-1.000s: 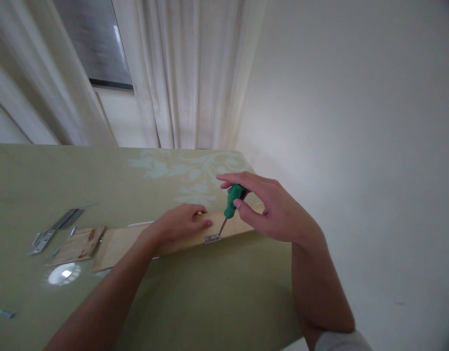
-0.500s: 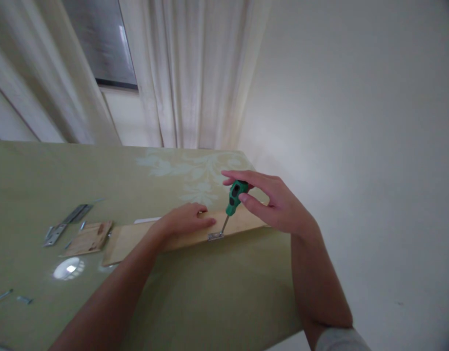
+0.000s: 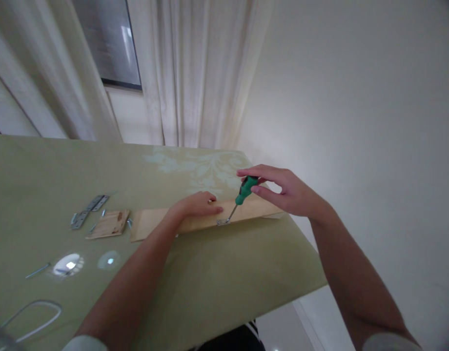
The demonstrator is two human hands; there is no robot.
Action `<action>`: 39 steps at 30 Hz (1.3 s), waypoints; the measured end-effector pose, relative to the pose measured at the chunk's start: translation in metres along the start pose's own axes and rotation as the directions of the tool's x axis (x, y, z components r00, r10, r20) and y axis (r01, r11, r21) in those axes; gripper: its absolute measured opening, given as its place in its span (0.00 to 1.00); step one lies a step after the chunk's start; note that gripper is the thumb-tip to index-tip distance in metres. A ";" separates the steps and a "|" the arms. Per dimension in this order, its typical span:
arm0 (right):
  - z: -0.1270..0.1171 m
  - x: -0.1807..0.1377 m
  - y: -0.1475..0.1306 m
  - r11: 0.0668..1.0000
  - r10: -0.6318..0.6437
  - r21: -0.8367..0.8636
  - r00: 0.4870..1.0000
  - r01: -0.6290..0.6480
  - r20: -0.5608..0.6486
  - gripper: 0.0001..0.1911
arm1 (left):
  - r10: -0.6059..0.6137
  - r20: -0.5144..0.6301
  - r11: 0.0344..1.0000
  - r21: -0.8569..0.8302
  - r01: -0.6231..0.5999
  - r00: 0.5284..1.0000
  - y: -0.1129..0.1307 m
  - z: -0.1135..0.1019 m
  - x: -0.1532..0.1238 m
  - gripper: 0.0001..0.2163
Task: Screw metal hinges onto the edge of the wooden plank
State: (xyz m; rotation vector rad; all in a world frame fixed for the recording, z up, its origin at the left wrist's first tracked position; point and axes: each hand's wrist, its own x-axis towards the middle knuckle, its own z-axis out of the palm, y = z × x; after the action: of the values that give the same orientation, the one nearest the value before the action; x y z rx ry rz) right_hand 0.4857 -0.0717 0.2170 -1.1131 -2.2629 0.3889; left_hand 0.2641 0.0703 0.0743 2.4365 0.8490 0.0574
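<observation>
A long pale wooden board [image 3: 151,222] lies on the table. My left hand [image 3: 197,204] grips it from above, fingers curled toward the far edge and thumb on top. On the board's near edge sits a small metal hinge plate [image 3: 221,223]. My right hand [image 3: 283,187] holds a green-handled screwdriver [image 3: 245,190] between thumb and fingers, some fingers stretched over the handle's end. The screwdriver leans to the right, its tip at the right end of the plate. Any screw under the tip is too small to make out.
Left of the board lie a small wooden piece [image 3: 109,224] with screws around it and metal hinges [image 3: 89,212]. A long screw [image 3: 37,270] and a white cable [image 3: 45,302] are nearer me. The table edge [image 3: 283,306] runs along the front right, with a wall [image 3: 374,146] beyond.
My view has shifted, so the tabletop things appear farther right and the white cable shows. The screwdriver leans more to the right; both hands keep their holds.
</observation>
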 end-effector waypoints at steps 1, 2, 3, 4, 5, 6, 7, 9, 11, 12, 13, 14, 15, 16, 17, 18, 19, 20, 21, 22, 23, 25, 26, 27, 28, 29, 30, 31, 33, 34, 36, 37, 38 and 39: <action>-0.003 0.001 0.001 1.000 0.016 0.015 1.000 -0.017 0.018 0.21 | 0.000 0.006 1.000 -0.004 0.000 1.000 -0.001 -0.001 0.001 0.26; -0.006 0.003 0.002 0.999 0.027 0.027 0.999 -0.028 0.031 0.20 | 0.002 0.014 1.000 -0.010 -0.001 1.000 -0.001 -0.001 0.002 0.26; -0.008 0.004 0.003 0.999 0.031 0.034 0.999 -0.032 0.039 0.19 | 0.004 0.022 1.000 -0.015 -0.004 1.000 -0.002 -0.001 0.003 0.26; -0.009 0.006 0.003 0.999 0.028 0.030 0.999 -0.029 0.043 0.17 | 0.007 0.027 1.000 -0.019 -0.007 1.000 -0.003 -0.001 0.003 0.27; -0.009 0.007 0.003 1.000 0.019 0.017 0.999 -0.019 0.042 0.15 | 0.009 0.029 1.000 -0.021 -0.009 1.000 -0.003 -0.001 0.003 0.27; -0.009 0.009 0.002 1.000 0.010 -0.010 0.999 -0.010 0.036 0.14 | 0.010 0.029 1.000 -0.022 -0.009 1.000 -0.003 0.000 0.003 0.28; -0.008 0.011 0.000 0.999 0.005 -0.050 1.000 -0.004 0.026 0.14 | 0.009 0.028 1.000 -0.021 -0.008 1.000 -0.003 0.001 0.003 0.29; -0.006 0.015 -0.005 0.987 0.015 -0.160 1.000 -0.013 0.011 0.15 | 0.005 0.026 1.000 -0.018 -0.005 1.000 -0.003 0.002 0.003 0.30; -0.007 0.020 -0.011 0.957 0.041 -0.289 0.999 -0.029 0.036 0.16 | 0.007 0.027 1.000 -0.013 -0.007 1.000 -0.003 0.002 0.003 0.30; -0.008 0.023 -0.014 0.936 0.050 -0.351 0.996 -0.022 0.072 0.15 | 0.009 0.027 1.000 -0.009 -0.009 1.000 -0.003 0.003 0.002 0.30; -0.011 0.025 -0.016 0.915 0.054 -0.402 0.991 0.001 0.125 0.14 | 0.010 0.026 1.000 -0.006 -0.009 1.000 -0.003 0.002 0.002 0.30; -0.014 0.028 -0.019 0.898 0.054 -0.439 0.980 0.036 0.191 0.12 | 0.009 0.024 1.000 -0.004 -0.009 1.000 -0.002 0.002 0.002 0.30; -0.016 0.030 -0.021 0.885 0.052 -0.460 0.964 0.075 0.259 0.11 | 0.006 0.022 1.000 -0.002 -0.005 1.000 -0.002 0.002 0.002 0.30; -0.019 0.032 -0.022 0.877 0.051 -0.468 0.947 0.109 0.317 0.10 | 0.001 0.021 1.000 -0.001 -0.001 1.000 -0.001 0.002 0.001 0.31; -0.020 0.034 -0.023 0.872 0.060 -0.473 0.931 0.128 0.361 0.10 | -0.004 0.019 1.000 0.000 0.004 1.000 -0.001 0.002 0.001 0.31; -0.020 0.036 -0.024 0.862 0.087 -0.491 0.919 0.125 0.386 0.10 | -0.008 0.017 1.000 0.001 0.008 1.000 -0.001 0.002 0.000 0.31; -0.019 0.038 -0.024 0.840 0.139 -0.534 0.913 0.096 0.384 0.10 | -0.012 0.015 1.000 0.003 0.012 1.000 -0.001 0.002 0.000 0.31; -0.016 0.039 -0.024 0.800 0.213 -0.599 0.911 0.045 0.354 0.12 | -0.016 0.012 1.000 0.005 0.016 1.000 -0.001 0.002 0.000 0.32; -0.014 0.040 -0.024 0.740 0.296 -0.672 0.906 -0.017 0.303 0.16 | -0.020 0.010 1.000 0.009 0.020 1.000 -0.002 0.003 0.000 0.32; -0.012 0.040 -0.024 0.672 0.370 -0.736 0.896 -0.076 0.245 0.20 | -0.025 0.008 1.000 0.013 0.025 1.000 -0.003 0.004 0.000 0.33; -0.010 0.040 -0.024 0.619 0.423 -0.776 0.884 -0.122 0.199 0.23 | -0.031 0.008 0.999 0.017 0.031 0.999 -0.004 0.005 0.000 0.33; -0.011 0.038 -0.023 0.633 0.451 -0.761 0.866 -0.143 0.213 0.22 | -0.042 0.010 0.999 0.025 0.041 0.999 -0.005 0.006 0.001 0.34; -0.013 0.037 -0.023 0.688 0.433 -0.716 0.859 -0.119 0.274 0.20 | -0.045 0.013 0.999 0.028 0.045 0.999 -0.006 0.007 0.001 0.34; -0.015 0.036 -0.023 0.744 0.404 -0.663 0.849 -0.088 0.340 0.18 | -0.047 0.016 0.998 0.031 0.047 0.999 -0.006 0.007 0.001 0.35; -0.016 0.036 -0.023 0.778 0.382 -0.625 0.840 -0.068 0.385 0.18 | -0.050 0.018 0.998 0.033 0.049 0.999 -0.006 0.007 0.001 0.35; -0.017 0.037 -0.023 0.781 0.383 -0.622 0.836 -0.065 0.393 0.17 | -0.051 0.019 0.998 0.035 0.050 0.999 -0.005 0.007 0.001 0.35; -0.017 0.038 -0.023 0.753 0.407 -0.654 0.835 -0.077 0.370 0.17 | -0.052 0.018 0.998 0.035 0.051 0.998 -0.005 0.007 0.001 0.35; -0.016 0.039 -0.023 0.700 0.445 -0.707 0.836 -0.102 0.320 0.20 | -0.052 0.018 0.998 0.034 0.052 0.998 -0.004 0.006 0.001 0.35; -0.014 0.042 -0.023 0.580 0.510 -0.801 0.833 -0.150 0.214 0.28 | -0.047 0.018 0.998 0.032 0.046 0.999 -0.003 0.005 0.001 0.34; -0.014 0.042 -0.024 0.549 0.521 -0.822 0.830 -0.147 0.199 0.29 | -0.041 0.021 0.999 0.030 0.040 0.999 -0.003 0.005 0.001 0.34; -0.016 0.042 -0.026 0.586 0.487 -0.806 0.832 -0.086 0.265 0.25 | -0.026 0.028 0.999 0.025 0.026 0.999 -0.003 0.004 0.001 0.32; -0.018 0.041 -0.027 0.633 0.452 -0.773 0.829 -0.039 0.329 0.22 | -0.022 0.031 1.000 0.023 0.021 0.999 -0.003 0.004 0.001 0.32; -0.020 0.040 -0.028 0.678 0.412 -0.735 0.822 0.010 0.392 0.18 | -0.018 0.033 1.000 0.020 0.018 0.999 -0.004 0.004 0.002 0.31; -0.021 0.040 -0.029 0.706 0.384 -0.706 0.813 0.047 0.438 0.17 | -0.016 0.033 1.000 0.017 0.016 0.999 -0.004 0.005 0.002 0.31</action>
State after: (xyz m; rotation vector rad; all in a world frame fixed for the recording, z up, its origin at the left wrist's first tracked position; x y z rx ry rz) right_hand 0.4618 -0.0578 0.2628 -1.8003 -2.9560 -0.1329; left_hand 0.2644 0.0721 0.0678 2.4395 0.8578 0.0043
